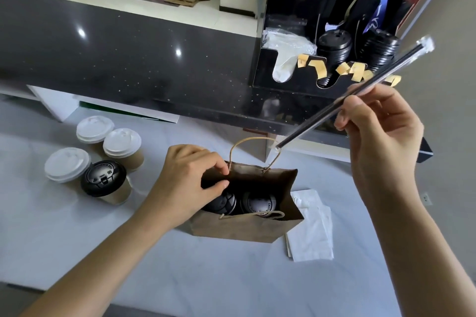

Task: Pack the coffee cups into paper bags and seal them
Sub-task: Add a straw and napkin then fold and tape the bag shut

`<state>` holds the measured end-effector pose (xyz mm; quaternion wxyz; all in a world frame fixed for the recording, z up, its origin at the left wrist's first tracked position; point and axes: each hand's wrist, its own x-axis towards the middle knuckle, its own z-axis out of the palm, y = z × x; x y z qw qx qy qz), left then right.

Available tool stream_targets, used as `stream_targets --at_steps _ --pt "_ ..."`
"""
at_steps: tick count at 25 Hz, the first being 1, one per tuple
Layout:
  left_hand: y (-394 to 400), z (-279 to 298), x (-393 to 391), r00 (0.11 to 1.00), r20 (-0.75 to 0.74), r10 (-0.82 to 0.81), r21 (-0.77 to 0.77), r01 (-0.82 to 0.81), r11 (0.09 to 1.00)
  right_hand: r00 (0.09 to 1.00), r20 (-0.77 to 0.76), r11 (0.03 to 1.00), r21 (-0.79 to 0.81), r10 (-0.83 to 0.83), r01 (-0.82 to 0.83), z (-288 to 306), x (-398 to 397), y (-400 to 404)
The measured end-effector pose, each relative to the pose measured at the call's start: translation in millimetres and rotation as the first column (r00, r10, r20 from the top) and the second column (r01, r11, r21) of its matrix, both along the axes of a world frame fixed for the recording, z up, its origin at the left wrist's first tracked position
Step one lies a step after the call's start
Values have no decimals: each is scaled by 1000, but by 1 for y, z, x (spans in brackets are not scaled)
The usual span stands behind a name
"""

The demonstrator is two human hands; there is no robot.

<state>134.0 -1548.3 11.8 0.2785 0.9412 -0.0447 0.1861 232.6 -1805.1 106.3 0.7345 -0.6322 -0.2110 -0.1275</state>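
A brown paper bag (242,226) stands open on the white table, with two black-lidded cups (258,204) inside. My left hand (188,183) pinches the bag's left rim and holds it open. My right hand (378,123) is raised to the right of the bag and grips a wrapped black straw (342,100), which slants down with its lower tip just above the bag's rear handle. To the left of the bag stand several more cups: three with white lids (122,143) and one with a black lid (103,178).
White napkins (310,237) lie right of the bag. A black organiser (288,33) with lids, straws, stirrers and plastic bags sits on the dark raised counter (128,59) behind. The table's front edge (180,298) is near me.
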Motion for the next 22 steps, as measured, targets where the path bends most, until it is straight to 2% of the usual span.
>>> stream_targets --at_steps 4,7,11,14,17,22 --pt "2 -12 3 988 -153 -16 111 33 993 996 41 972 -221 85 -74 -17 -15 5" --pt "1 -16 4 962 -270 -35 173 84 981 988 108 888 -457 108 -47 -38 -24 13" --pt "2 -16 3 951 -308 -20 231 95 968 969 166 772 -634 182 -37 -62 -23 25" --pt "3 -15 3 933 -359 -9 250 106 962 938 255 673 -739 235 33 -79 -16 30" --pt "3 -16 2 912 -411 -3 231 107 967 929 263 573 -817 260 71 -93 -10 37" --pt "3 -15 -1 888 -461 7 167 79 983 880 336 298 -924 336 239 -121 5 58"
